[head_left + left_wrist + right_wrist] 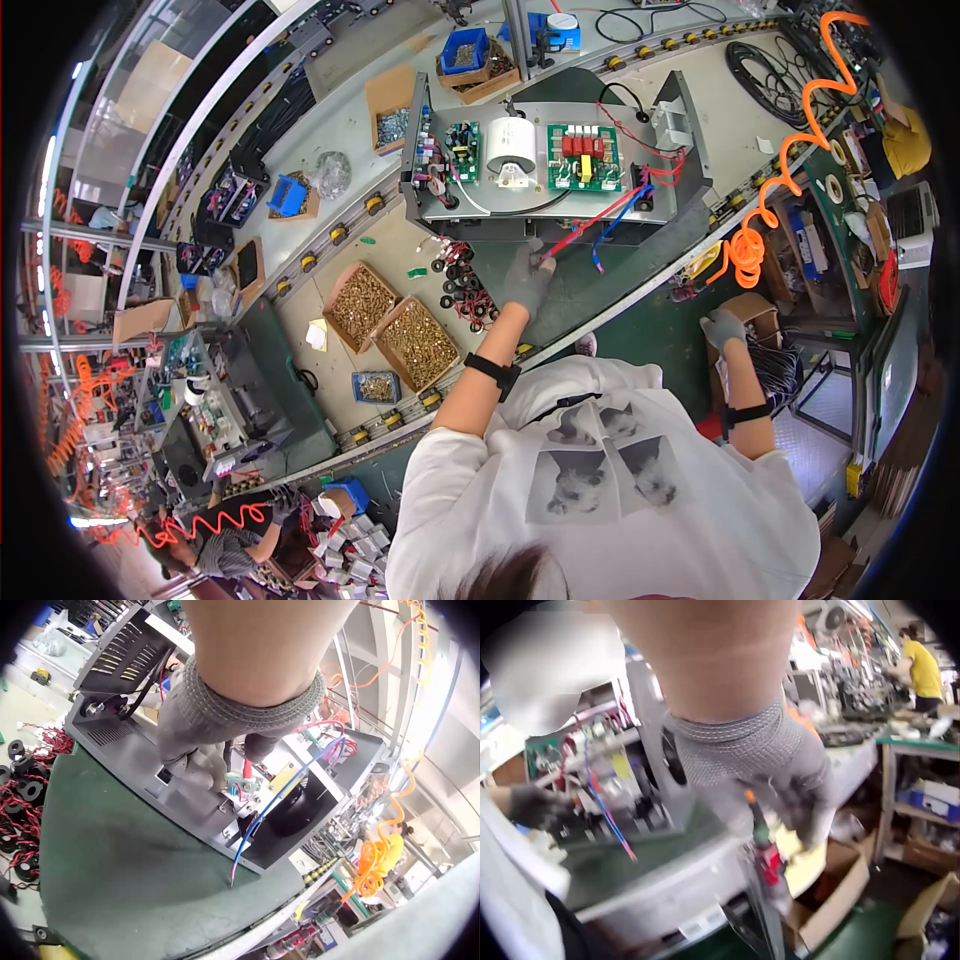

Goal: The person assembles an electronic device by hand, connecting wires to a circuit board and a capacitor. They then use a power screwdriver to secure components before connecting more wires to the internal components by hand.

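A grey metal chassis [545,225] sits at the bench's front, holding a white cylinder [512,142] and two green circuit boards [584,158]. My gloved left hand [527,280] is at its front edge, fingers bent, pinching the end of a red wire [590,222]. In the left wrist view, the left hand [217,731] partly hides this grip. A blue wire [281,799] hangs loose beside it. My gloved right hand [722,328] is off the bench, over a cardboard box [755,315]. Its fingers hang loose and blurred in the right wrist view, with nothing seen in them.
Black ring coils with red leads [462,285] lie left of the chassis. Boxes of brass-coloured parts [420,345] stand farther left. An orange coiled hose [745,255] hangs at right. A red-and-green tool [765,847] stands beyond the right hand. Another person [922,671] works farther off.
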Available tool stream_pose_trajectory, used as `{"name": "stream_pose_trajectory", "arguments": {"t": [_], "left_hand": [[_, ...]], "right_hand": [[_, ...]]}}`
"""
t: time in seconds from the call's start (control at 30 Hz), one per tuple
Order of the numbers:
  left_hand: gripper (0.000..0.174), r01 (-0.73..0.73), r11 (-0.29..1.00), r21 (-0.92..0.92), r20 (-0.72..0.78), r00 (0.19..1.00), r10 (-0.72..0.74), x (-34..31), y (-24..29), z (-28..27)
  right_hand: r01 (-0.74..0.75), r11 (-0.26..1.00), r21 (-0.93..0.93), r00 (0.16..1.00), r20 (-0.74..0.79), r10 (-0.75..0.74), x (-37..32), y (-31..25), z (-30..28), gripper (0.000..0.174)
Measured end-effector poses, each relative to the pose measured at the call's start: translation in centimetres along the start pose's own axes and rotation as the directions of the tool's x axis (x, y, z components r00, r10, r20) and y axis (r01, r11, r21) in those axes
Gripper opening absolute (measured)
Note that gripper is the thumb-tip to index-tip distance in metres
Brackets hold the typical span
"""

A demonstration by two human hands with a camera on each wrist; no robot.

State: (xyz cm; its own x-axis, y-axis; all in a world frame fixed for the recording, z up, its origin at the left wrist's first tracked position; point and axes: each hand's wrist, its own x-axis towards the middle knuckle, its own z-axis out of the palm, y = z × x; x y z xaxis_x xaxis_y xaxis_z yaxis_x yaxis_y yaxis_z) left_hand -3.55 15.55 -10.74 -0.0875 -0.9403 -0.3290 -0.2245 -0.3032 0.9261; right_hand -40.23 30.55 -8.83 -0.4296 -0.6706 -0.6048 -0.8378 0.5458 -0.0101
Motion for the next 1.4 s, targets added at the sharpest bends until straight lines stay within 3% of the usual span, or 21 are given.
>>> {"name": "stream_pose_trajectory", "arguments": {"t": [0.03, 0.1, 0.2, 0.23, 0.27, 0.33, 0.4, 0.5, 0.53, 0.67, 0.8, 0.93, 1.0, 1.03, 1.07, 1.13, 1.2, 1.23, 1.27, 1.3, 1.4], "left_hand": [[0.044, 0.011, 0.998, 0.064, 0.01, 1.0, -0.011, -1.1, 0.3, -0.1], [0.046, 0.041, 0.991, 0.127, -0.011, 0.999, -0.04, -2.9, -0.5, 0.2], [0.049, -0.003, 0.999, 0.036, -0.021, 1.0, 0.004, -5.3, -2.0, 0.4], [0.049, 0.067, 0.994, 0.091, -0.029, 0.997, -0.065, -6.4, -1.2, 0.5], [0.049, 0.138, 0.98, 0.141, -0.042, 0.99, -0.133, -7.5, -0.2, 0.5], [0.049, 0.232, 0.964, 0.132, -0.1, 0.97, -0.22, -9.1, 0.3, 0.6], [0.047, 0.315, 0.948, 0.043, -0.108, 0.945, -0.309, -10.0, -1.8, 0.9], [0.04, 0.122, 0.991, 0.061, -0.121, 0.986, -0.114, -11.1, -3.8, 1.1], [0.04, 0.123, 0.991, 0.055, -0.147, 0.983, -0.114, -11.5, -3.0, 0.9], [0.047, 0.05, 0.957, 0.287, 0.086, 0.993, -0.078, -11.4, 0.4, 1.3], [0.059, -0.459, 0.757, 0.465, 0.22, 0.888, 0.404, -11.7, 4.6, 3.3], [0.065, -0.468, 0.846, 0.254, 0.602, 0.762, 0.24, -12.0, 8.5, 0.7], [0.066, -0.367, 0.93, 0.019, 0.586, 0.757, 0.287, -12.6, 7.4, -1.2], [0.066, -0.368, 0.93, 0.015, 0.585, 0.757, 0.291, -13.0, 7.2, -2.2], [0.062, -0.385, 0.883, 0.267, 0.509, 0.835, 0.21, -13.5, 6.9, -3.3], [0.058, -0.359, 0.793, 0.492, 0.414, 0.898, 0.15, -14.3, 6.9, -5.4], [0.051, -0.439, 0.589, 0.679, 0.514, 0.857, 0.047, -14.7, 7.7, -7.1], [0.051, -0.445, 0.595, 0.669, 0.523, 0.851, 0.048, -14.9, 7.3, -7.3], [0.046, -0.515, 0.539, 0.667, 0.541, 0.832, 0.125, -15.1, 6.9, -7.4], [0.042, -0.579, 0.476, 0.662, 0.558, 0.805, 0.202, -15.0, 6.3, -7.6], [0.034, -0.681, 0.384, 0.623, 0.437, 0.711, 0.551, -13.7, 3.3, -9.4]], "right_hand": [[0.016, 1.0, -0.003, 1.0, 0.006, -0.016, 2.2, 1.5, 3.9, 0.038], [-0.205, 0.934, 0.292, 0.736, -0.584, 0.344, 5.9, 3.2, 9.8, 0.056], [0.227, 0.907, 0.356, 0.785, -0.618, 0.046, 8.9, 2.4, 11.8, 0.069], [0.212, 0.644, 0.735, 0.941, -0.331, 0.067, 7.8, 0.6, 9.5, 0.052], [0.227, 0.642, 0.733, 0.947, -0.32, 0.031, 9.0, 0.3, 10.3, 0.052], [0.31, 0.274, 0.91, 0.93, -0.35, 0.113, 11.9, 0.8, 11.8, 0.035], [0.366, 0.219, 0.904, 0.924, -0.382, 0.032, 13.3, 1.9, 12.6, 0.025], [0.286, 0.79, 0.543, 0.895, -0.446, -0.017, 8.8, 1.1, 6.9, 0.031], [0.278, 0.816, 0.506, 0.89, -0.456, -0.02, 7.3, 0.8, 5.2, 0.032], [0.601, 0.378, 0.704, 0.799, -0.518, -0.305, 3.6, 2.9, 0.6, 0.033], [0.511, 0.156, 0.845, 0.797, -0.398, -0.455, -5.6, -2.1, -6.8, 0.037], [0.327, -0.184, 0.927, 0.801, -0.376, -0.466, -11.8, -9.8, -7.4, 0.041], [0.297, -0.08, 0.952, 0.833, -0.299, -0.466, -12.2, -11.0, -7.9, 0.042], [0.502, 0.474, 0.723, 0.775, -0.133, -0.618, -11.2, -9.9, -8.2, 0.041], [0.617, 0.767, 0.173, 0.765, 0.097, -0.637, -10.7, -9.5, -8.4, 0.041], [0.565, 0.823, 0.064, 0.825, -0.013, -0.565, -17.6, -15.9, -10.0, 0.034], [0.877, 0.366, -0.31, 0.154, -0.541, -0.827, -20.7, -21.8, -11.1, 0.039], [0.872, 0.376, -0.312, 0.164, -0.537, -0.827, -19.6, -22.6, -10.9, 0.039], [0.91, 0.393, -0.135, 0.386, -0.078, -0.919, -17.3, -22.7, -10.1, 0.047], [0.876, 0.481, 0.026, 0.427, 0.42, -0.801, -15.2, -22.5, -8.9, 0.057], [0.798, 0.51, 0.321, 0.336, 0.465, -0.819, -10.8, -20.5, -3.9, 0.06]]}}
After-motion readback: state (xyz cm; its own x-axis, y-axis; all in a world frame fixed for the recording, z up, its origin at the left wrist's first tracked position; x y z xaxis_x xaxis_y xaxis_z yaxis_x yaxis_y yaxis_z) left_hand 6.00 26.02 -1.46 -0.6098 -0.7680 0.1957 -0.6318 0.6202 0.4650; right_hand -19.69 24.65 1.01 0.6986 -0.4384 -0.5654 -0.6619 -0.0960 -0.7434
